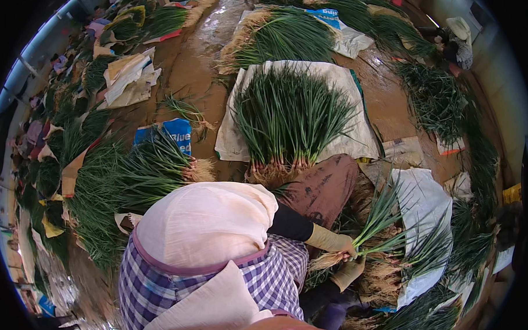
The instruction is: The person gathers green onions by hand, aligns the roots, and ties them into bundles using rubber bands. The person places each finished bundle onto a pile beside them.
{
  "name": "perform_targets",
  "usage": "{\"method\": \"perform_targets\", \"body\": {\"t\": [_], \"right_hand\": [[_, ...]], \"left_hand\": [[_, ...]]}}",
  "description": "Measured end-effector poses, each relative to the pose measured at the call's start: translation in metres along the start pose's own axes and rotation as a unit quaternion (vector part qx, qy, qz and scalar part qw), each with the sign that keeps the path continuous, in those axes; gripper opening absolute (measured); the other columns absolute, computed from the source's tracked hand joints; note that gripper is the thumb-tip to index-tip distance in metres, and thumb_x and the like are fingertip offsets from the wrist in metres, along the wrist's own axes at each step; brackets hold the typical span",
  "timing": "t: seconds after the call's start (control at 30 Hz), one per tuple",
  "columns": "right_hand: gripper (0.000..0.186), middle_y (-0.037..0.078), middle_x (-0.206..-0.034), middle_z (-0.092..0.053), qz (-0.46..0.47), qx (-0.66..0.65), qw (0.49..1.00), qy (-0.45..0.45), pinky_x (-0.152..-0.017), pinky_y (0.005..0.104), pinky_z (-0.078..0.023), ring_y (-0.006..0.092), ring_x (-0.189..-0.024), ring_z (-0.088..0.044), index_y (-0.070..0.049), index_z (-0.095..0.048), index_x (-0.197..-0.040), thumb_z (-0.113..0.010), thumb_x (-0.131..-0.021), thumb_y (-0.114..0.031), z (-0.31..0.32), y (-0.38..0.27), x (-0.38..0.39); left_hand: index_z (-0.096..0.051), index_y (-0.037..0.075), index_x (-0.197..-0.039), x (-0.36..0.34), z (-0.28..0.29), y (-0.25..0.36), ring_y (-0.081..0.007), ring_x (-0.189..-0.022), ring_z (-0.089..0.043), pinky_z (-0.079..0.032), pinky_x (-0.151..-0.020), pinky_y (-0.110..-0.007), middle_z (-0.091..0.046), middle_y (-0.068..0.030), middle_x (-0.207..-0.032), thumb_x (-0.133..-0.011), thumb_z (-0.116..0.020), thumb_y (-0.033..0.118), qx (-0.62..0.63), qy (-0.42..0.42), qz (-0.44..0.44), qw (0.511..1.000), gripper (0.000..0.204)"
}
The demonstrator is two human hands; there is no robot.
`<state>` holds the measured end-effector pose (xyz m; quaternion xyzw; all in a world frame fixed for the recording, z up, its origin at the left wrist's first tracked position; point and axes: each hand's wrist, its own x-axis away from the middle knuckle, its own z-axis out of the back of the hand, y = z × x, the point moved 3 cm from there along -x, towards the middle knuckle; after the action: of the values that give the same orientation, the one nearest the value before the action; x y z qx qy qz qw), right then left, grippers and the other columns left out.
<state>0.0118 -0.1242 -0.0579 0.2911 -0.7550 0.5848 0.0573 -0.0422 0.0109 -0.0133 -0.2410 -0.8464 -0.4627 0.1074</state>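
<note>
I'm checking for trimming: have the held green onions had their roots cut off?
No: pale roots stick out from the held green onions.

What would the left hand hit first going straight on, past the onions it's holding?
Past its green onions, the left hand would probably meet the rooty onion pile by the white sack; depth unclear.

Onions [295, 116] lie on a sack [231, 145] before the person [161, 286]; another pile [150, 168] sits left, a second sack [419, 191] right.
</note>
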Motion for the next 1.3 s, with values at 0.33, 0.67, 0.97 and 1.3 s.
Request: {"method": "perform_targets", "body": {"t": [0.33,0.67,0.97,1.3], "right_hand": [[0.028,0.020,-0.081,-0.064,-0.035,0.734,0.639,-0.226,-0.070,0.0423,-0.047,0.0331,-0.082,-0.062,-0.003,-0.064,-0.094,-0.055,-0.083,-0.027,0.063,0.018,0.002],[0.044,0.016,-0.094,-0.063,0.102,0.559,0.722,0.394,-0.071,0.0352,-0.047,0.0267,-0.086,-0.061,-0.004,-0.059,-0.111,-0.057,-0.084,-0.038,0.126,-0.139,-0.076],[0.029,0.016,-0.079,-0.062,0.155,0.655,0.723,0.154,-0.065,0.0436,-0.048,0.0365,-0.077,-0.060,-0.008,-0.059,-0.095,-0.056,-0.085,-0.035,0.010,-0.048,0.017],[0.025,0.006,-0.084,-0.062,0.094,-0.009,0.989,0.111,-0.063,0.0255,-0.044,0.0130,-0.071,-0.056,0.002,-0.059,-0.099,-0.050,-0.093,-0.020,0.005,-0.060,-0.025]], "left_hand": [[-0.056,0.002,-0.106,-0.043,0.030,0.071,-0.0134,-0.067,-0.058,-0.051,-0.055,-0.028,-0.061,-0.0072,-0.081,-0.086,-0.059,0.014,0.211,-0.167,-0.055,0.961,0.024],[-0.060,0.004,-0.103,-0.125,0.014,0.013,-0.0158,-0.059,-0.050,-0.049,-0.055,-0.032,-0.048,-0.0016,-0.061,-0.091,-0.057,0.021,0.282,-0.256,0.022,0.924,0.021],[-0.066,-0.004,-0.088,-0.104,0.001,0.026,-0.0095,-0.037,-0.048,-0.035,-0.034,-0.020,-0.060,-0.0068,-0.060,-0.085,-0.058,0.008,0.041,-0.037,-0.031,0.998,0.014],[-0.061,-0.004,-0.085,-0.094,0.003,0.005,-0.0118,-0.037,-0.048,-0.037,-0.033,-0.024,-0.060,-0.0097,-0.058,-0.084,-0.061,0.010,-0.075,0.019,0.025,0.997,0.014]]}}
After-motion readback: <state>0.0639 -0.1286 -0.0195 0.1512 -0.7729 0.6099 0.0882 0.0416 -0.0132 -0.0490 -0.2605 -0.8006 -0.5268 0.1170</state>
